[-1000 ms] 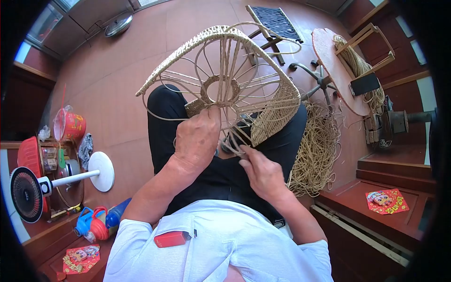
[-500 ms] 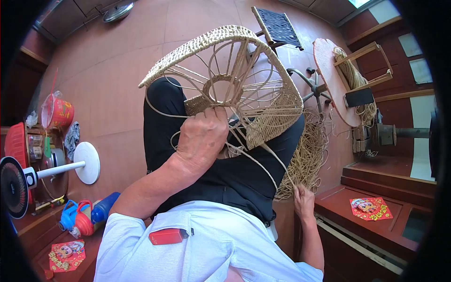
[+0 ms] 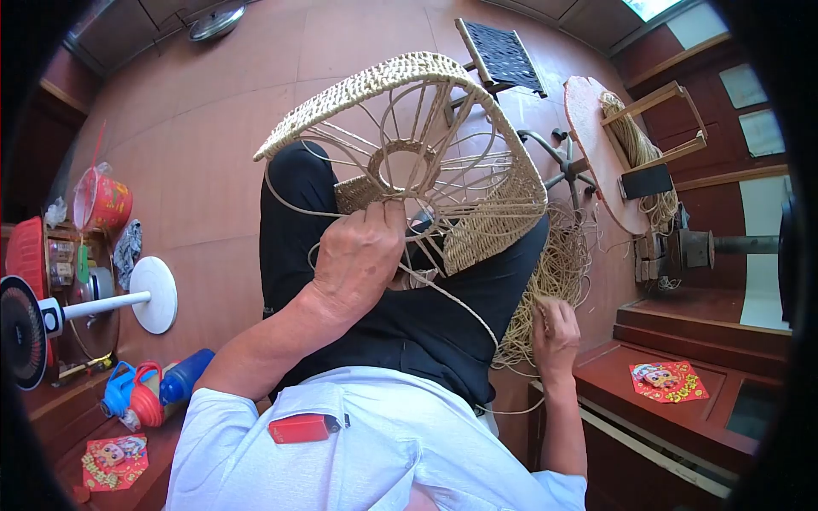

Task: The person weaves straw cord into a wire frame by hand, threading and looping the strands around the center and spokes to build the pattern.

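A half-woven frame of pale twisted cord (image 3: 498, 217) lies tilted across my knees. It has a braided outer rim, a small woven ring (image 3: 375, 157) near its middle, and many strands strung between them. My left hand (image 3: 358, 260) is closed in a pinch at the lower side of the ring, gripping the work there. One cord (image 3: 464, 302) runs from below that hand down over my right thigh. To the right, my right hand (image 3: 555, 334) has its fingers curled near the cord pile, seemingly round a strand; its fingertips are partly hidden.
A tangled cord pile (image 3: 554, 281) lies on the floor by my right leg. Beyond it stand a round-topped stand (image 3: 588, 128) with a phone (image 3: 646, 181) and a black woven stool (image 3: 503, 55). At left are a white fan (image 3: 153, 294) and bottles (image 3: 187, 375).
My right hand has risen slightly and turned, its fingers more curled. The cord toward it has shifted, and a loop now hangs near my wrist. My left hand has shifted slightly left along the ring.
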